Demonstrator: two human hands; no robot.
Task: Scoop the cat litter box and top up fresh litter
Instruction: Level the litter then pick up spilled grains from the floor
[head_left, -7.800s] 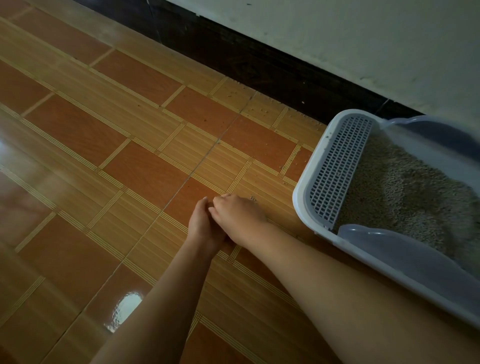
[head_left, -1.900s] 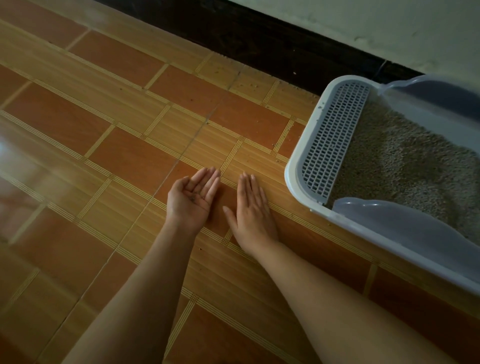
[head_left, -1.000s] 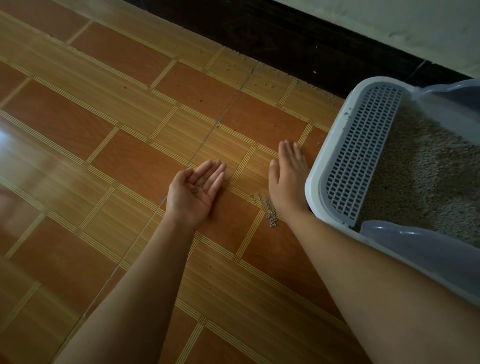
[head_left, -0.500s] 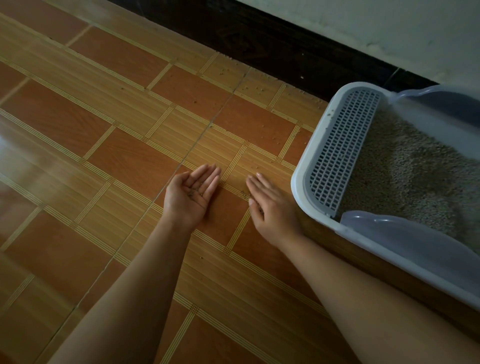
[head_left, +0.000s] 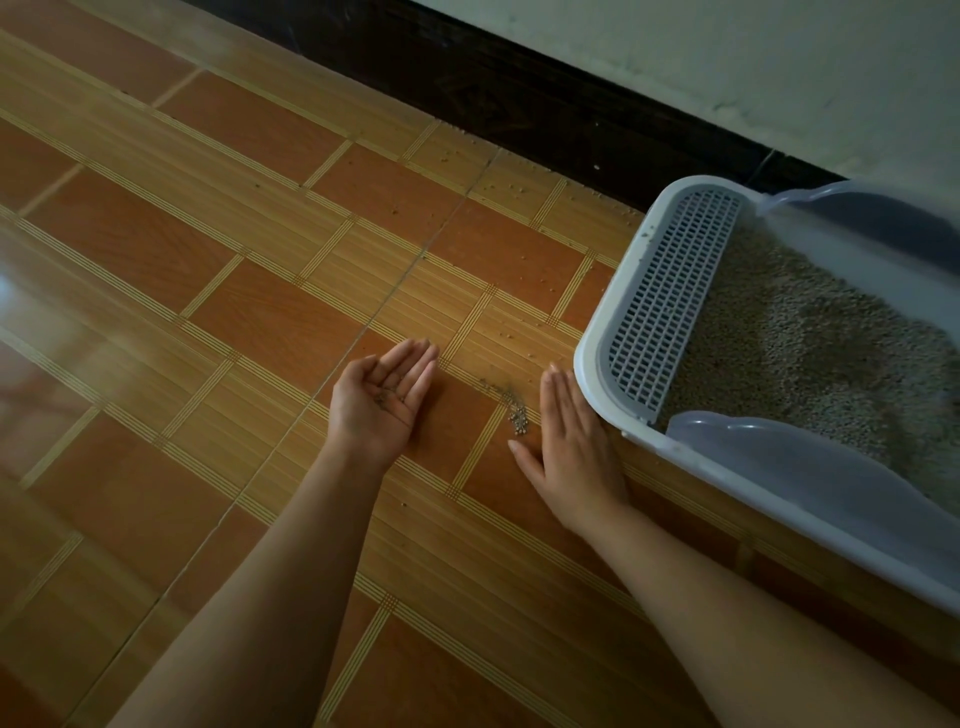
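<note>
A white litter box (head_left: 589, 364) with a grey slotted grate (head_left: 670, 296) at its near end stands at the right, filled with beige litter (head_left: 810, 343). A small heap of spilled litter granules (head_left: 517, 415) lies on the tile floor between my hands. My left hand (head_left: 382, 400) rests palm up on the floor, cupped, with a few granules in the palm. My right hand (head_left: 571, 447) lies flat, palm down, fingers together, beside the box's corner and just right of the heap.
Loose granules (head_left: 514, 189) are scattered on the orange and tan tiles (head_left: 208, 322) toward the dark skirting board (head_left: 519, 104) and wall. Translucent grey shields (head_left: 810, 483) sit on the box's near and far rims.
My right hand has slid back right toward the box corner, and a small heap of granules now shows to its left. My left hand has stayed cupped in place.
</note>
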